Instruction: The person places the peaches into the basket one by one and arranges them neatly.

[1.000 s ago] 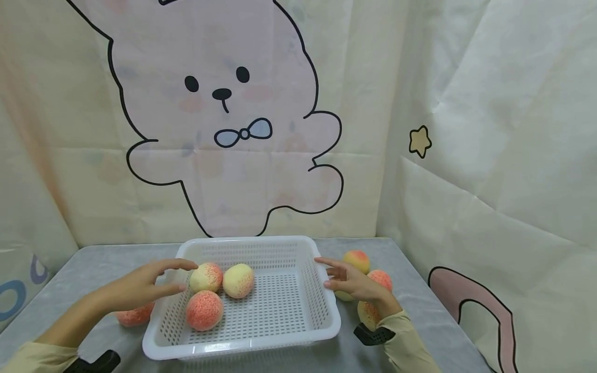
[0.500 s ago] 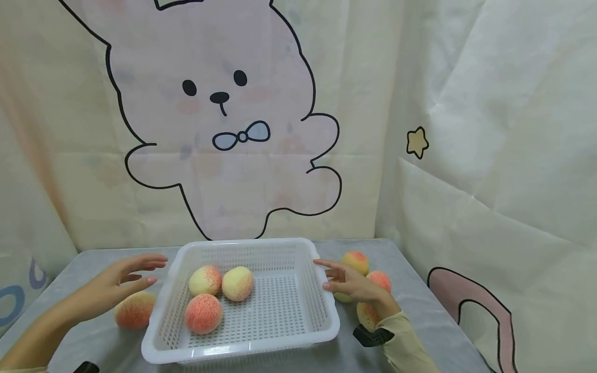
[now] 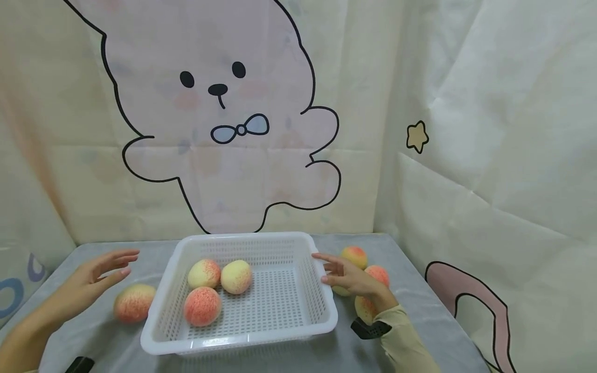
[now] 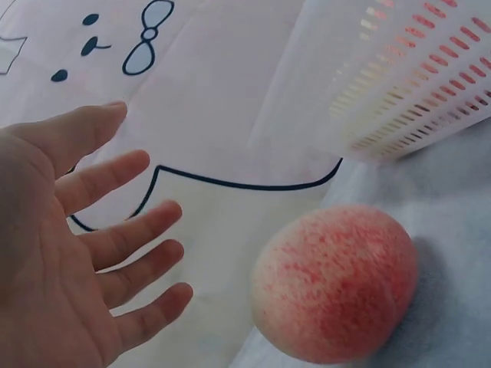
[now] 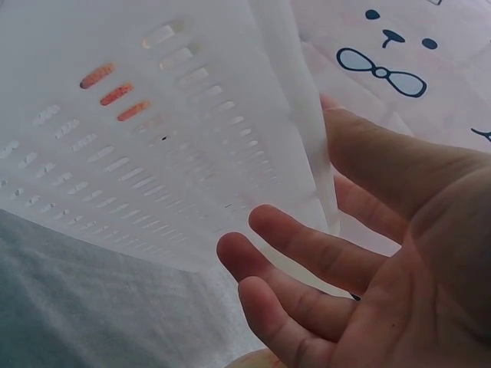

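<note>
A white perforated plastic basket (image 3: pixel 275 338) sits on the grey table with three peaches inside: a red one (image 3: pixel 202 306), a yellow-red one (image 3: pixel 204 273) and a pale yellow one (image 3: pixel 236 277). Another peach (image 3: pixel 134 303) lies outside, left of the basket. Beside and above that peach, my left hand (image 3: pixel 86 282) hovers with spread fingers and an unfilled palm, as the left wrist view confirms. My right hand (image 3: pixel 347 277) holds the basket's right rim, thumb and index at the edge; in the right wrist view the other fingers (image 5: pixel 284 307) bend beneath the rim.
Several more peaches (image 3: pixel 355 256) lie on the grey table (image 3: pixel 410 311) right of the basket, partly hidden by my right hand and wrist. A printed cloth (image 3: pixel 261 171) with a cartoon animal hangs behind the table, and a pale cloth (image 3: pixel 494 129) on the right.
My left hand has drawn back leftward from above the basket's left side, bringing the outside peach into fuller view. My right hand has stayed at the rim. The head view has shifted slightly.
</note>
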`<state>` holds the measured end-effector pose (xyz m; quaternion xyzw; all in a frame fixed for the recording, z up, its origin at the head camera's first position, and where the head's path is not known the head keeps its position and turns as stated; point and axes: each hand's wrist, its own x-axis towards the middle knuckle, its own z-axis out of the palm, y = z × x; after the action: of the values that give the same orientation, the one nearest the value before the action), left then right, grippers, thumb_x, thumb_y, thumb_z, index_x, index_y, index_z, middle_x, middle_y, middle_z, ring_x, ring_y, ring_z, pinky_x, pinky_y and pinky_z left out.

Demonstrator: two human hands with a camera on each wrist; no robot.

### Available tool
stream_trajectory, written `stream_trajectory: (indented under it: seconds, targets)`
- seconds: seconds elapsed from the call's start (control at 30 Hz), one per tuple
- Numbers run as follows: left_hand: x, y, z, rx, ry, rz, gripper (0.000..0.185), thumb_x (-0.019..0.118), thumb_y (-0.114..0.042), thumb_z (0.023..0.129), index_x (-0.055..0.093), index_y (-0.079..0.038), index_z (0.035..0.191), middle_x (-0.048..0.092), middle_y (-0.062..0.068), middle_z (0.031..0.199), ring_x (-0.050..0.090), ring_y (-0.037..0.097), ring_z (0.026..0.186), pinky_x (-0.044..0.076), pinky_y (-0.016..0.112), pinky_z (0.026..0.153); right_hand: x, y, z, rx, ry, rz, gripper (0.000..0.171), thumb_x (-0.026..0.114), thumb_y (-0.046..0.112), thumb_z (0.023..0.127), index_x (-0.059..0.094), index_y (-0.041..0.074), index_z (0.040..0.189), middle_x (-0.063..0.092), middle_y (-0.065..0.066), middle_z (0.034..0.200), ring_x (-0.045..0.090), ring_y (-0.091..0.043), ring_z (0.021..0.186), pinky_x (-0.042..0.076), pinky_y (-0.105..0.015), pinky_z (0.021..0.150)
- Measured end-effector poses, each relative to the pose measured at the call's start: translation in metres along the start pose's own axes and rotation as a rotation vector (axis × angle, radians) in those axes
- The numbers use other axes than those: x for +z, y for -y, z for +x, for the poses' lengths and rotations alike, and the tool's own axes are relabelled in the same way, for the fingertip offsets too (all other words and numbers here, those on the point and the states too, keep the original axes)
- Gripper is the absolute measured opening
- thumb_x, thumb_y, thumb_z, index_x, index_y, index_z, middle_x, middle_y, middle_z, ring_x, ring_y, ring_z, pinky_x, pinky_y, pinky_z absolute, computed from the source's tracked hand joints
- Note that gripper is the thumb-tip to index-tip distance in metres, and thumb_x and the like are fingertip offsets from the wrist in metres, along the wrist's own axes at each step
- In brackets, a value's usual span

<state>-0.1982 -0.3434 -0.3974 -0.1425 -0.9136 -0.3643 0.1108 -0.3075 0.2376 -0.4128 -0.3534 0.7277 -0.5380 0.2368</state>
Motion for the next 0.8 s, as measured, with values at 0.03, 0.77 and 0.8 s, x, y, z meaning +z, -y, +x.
stream_trajectory:
  seconds: [0.03,0.77,0.8]
  targets:
    - [0.000,0.003,-0.001,-0.015,0.004,0.009,0.043,0.056,-0.022,0.104,0.051,-0.019,0.147,0.049,-0.041,0.128,0.041,-0.027,0.113,0.043,0.011,0.076,-0.001,0.000,0.000,-0.003,-0.002,-0.003,0.070,0.060,0.012,0.102,0.022,0.000,0.160,0.043,-0.037,0.149,0.067,-0.018,0.114,0.058,-0.040,0.093]
    - [0.019,0.046,-0.015,-0.108,0.264,-0.003,0.058,0.060,-0.025,0.102,0.039,-0.014,0.155,0.044,-0.037,0.131,0.055,0.003,0.117,0.049,0.021,0.075,0.001,0.001,0.000,0.022,-0.032,-0.046,0.068,0.061,0.015,0.102,0.027,0.002,0.159,0.048,-0.032,0.149,0.063,-0.024,0.122,0.057,-0.031,0.092]
    - [0.019,0.048,-0.015,-0.104,0.278,-0.013,0.057,0.059,-0.024,0.102,0.040,-0.012,0.154,0.046,-0.036,0.132,0.056,0.004,0.118,0.049,0.020,0.075,0.001,0.000,0.000,0.027,-0.035,-0.046,0.068,0.061,0.015,0.102,0.027,0.003,0.159,0.048,-0.032,0.149,0.064,-0.024,0.121,0.057,-0.031,0.092]
